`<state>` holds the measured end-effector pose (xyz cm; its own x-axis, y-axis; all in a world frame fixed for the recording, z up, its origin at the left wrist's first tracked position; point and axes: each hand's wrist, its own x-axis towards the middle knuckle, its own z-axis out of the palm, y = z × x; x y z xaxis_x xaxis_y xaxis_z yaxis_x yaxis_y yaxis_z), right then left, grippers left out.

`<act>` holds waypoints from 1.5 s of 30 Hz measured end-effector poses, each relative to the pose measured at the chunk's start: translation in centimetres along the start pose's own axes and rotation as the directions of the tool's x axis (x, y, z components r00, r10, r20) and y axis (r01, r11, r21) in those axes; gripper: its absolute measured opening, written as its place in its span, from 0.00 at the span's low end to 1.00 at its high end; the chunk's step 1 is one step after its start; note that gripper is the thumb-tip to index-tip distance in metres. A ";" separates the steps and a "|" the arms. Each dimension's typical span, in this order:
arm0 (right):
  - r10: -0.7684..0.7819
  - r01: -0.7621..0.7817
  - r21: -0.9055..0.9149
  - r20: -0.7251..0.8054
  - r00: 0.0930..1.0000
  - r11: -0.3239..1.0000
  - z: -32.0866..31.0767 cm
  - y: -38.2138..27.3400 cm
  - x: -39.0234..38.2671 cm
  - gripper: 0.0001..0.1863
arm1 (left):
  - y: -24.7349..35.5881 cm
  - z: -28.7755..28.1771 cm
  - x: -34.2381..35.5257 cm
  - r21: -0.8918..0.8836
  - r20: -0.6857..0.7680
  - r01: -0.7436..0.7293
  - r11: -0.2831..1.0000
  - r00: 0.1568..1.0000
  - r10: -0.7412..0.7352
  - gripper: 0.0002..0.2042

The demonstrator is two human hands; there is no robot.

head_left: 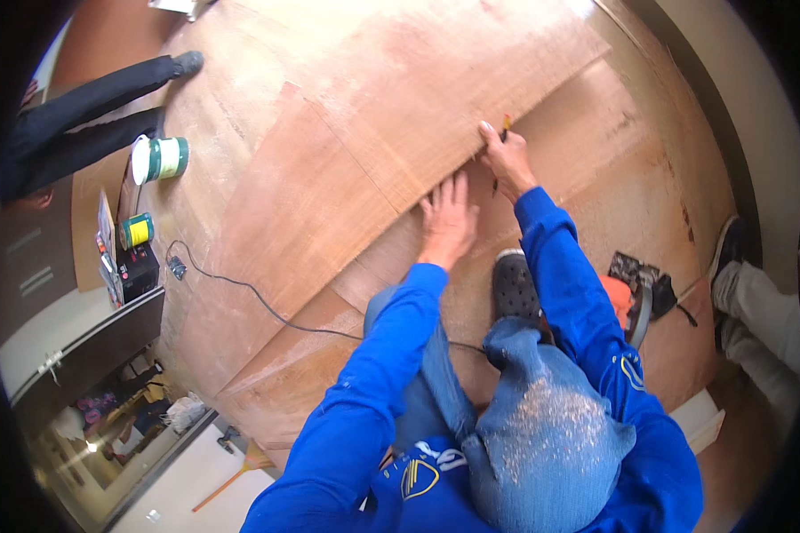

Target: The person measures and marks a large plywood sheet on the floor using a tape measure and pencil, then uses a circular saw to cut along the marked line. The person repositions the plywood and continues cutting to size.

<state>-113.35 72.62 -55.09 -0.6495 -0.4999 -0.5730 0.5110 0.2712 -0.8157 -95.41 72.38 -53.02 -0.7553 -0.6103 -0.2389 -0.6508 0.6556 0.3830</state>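
Item 1: large, flat, reddish-brown wooden sheet (329,204), one. Grain visible, pale dusty patches on the face; a thin dark line crosses it to the near edge, whether drawn or a seam cannot be told. Lies aslant over similar brown wooden sheets (596,155), near edge running from lower left to upper right.

Item 2: slim dark pencil-like stick (505,135), one, yellow and red at the upper end. Held tilted in the right grip (509,166), just beside the sheet's near edge.
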 end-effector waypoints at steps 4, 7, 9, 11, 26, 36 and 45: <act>0.063 -0.063 -0.007 -0.049 0.997 0.998 0.2 -0.5 -0.5 0.21 | 0.7 2.7 1.5 0.181 -0.165 0.002 0.983 0.986 0.028 0.33; -0.028 0.027 -0.057 -0.008 1.000 0.998 -0.1 -1.5 -1.3 0.22 | -0.1 2.7 1.5 0.120 -0.102 0.177 0.977 0.981 -0.165 0.27; -0.049 0.050 -0.077 0.020 0.999 0.996 -0.3 -2.1 -1.7 0.23 | -1.2 2.7 -0.2 0.171 -0.234 0.069 0.983 0.972 -0.028 0.20; 0.028 -0.029 0.018 0.030 0.999 0.999 -0.3 -2.5 -1.6 0.21 | -2.3 2.9 -3.1 0.171 -0.207 -0.003 0.985 0.978 0.039 0.19; 0.101 -0.098 0.101 -0.033 0.994 0.990 -7.0 2.9 -2.8 0.19 | -5.0 1.1 -15.2 0.019 -0.176 -0.139 0.990 0.974 0.140 0.13; 0.103 -0.100 0.151 -0.012 0.995 0.983 -7.2 3.6 -2.8 0.16 | -10.0 -4.3 -14.8 0.167 -0.157 0.533 0.829 0.845 -0.511 0.52; 0.172 -0.163 0.178 -0.036 0.984 0.970 -8.9 4.3 -3.1 0.17 | -12.4 -3.0 -15.6 0.076 -0.146 0.479 0.874 0.873 -0.466 0.54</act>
<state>-114.15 82.63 -57.49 -0.5719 -0.4157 -0.7072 0.7019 0.1982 -0.6842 -75.35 72.45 -51.35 -0.3449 -0.9030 -0.2561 -0.9369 0.3146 0.1524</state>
